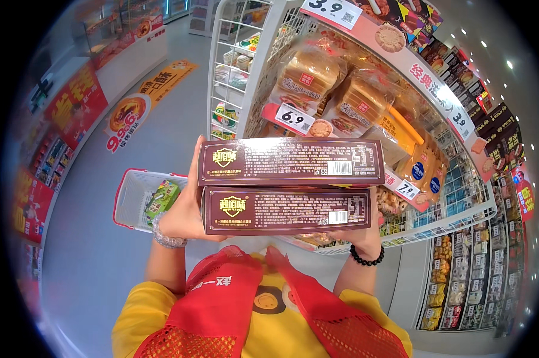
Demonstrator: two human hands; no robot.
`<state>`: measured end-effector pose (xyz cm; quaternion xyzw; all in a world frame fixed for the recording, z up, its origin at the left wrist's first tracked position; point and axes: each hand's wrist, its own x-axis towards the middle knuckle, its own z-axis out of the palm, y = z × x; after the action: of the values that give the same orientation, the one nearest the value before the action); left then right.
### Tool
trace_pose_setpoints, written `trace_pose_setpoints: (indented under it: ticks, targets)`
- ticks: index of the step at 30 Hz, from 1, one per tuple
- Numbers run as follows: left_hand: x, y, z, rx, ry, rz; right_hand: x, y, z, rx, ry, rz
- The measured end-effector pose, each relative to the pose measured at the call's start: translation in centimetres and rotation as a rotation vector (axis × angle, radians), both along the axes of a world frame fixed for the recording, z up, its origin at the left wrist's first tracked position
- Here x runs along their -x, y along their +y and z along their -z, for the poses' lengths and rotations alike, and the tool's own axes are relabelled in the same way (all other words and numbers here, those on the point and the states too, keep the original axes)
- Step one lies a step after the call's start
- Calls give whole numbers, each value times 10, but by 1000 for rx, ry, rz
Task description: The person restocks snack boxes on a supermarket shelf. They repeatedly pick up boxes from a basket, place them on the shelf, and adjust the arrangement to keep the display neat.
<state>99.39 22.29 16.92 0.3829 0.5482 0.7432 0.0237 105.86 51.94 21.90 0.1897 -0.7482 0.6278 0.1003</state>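
Two dark maroon cartons with gold print lie stacked in front of my chest, the upper carton [293, 173] resting on the lower carton [293, 221]. My left hand [185, 215] grips their left ends, its thumb up along the side and its palm low at the corner. At the opposite end my right hand [365, 235] supports the lower carton from its right corner and underside, most of its fingers hidden behind the stack. A bracelet circles each wrist. Just beyond the cartons, bagged bread loaves [311, 74] sit on a wire rack.
The white wire rack [245, 128] with price cards fills the area ahead and right. On the floor to the left stands a white basket [123, 206] with a red rim, holding a green package [162, 200]. Snack shelves [472, 280] line the right; a counter [129, 51] stands far left.
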Motion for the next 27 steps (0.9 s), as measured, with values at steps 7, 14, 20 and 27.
trace_pose_setpoints:
  ticks: [7, 14, 20, 27]
  targets:
    - [-4, -3, -2, -132, -222, -2, 4, 2, 13, -117, 7, 78]
    - [-5, 10, -17, 39, -305, -147, 17, 10, 82, 500, -415, -59]
    - [-13, 8, -17, -90, -373, 0, 10, -10, 127, 864, -530, -114]
    - [0, 9, -16, 332, -50, -291, 4, -35, 126, 840, -925, -147]
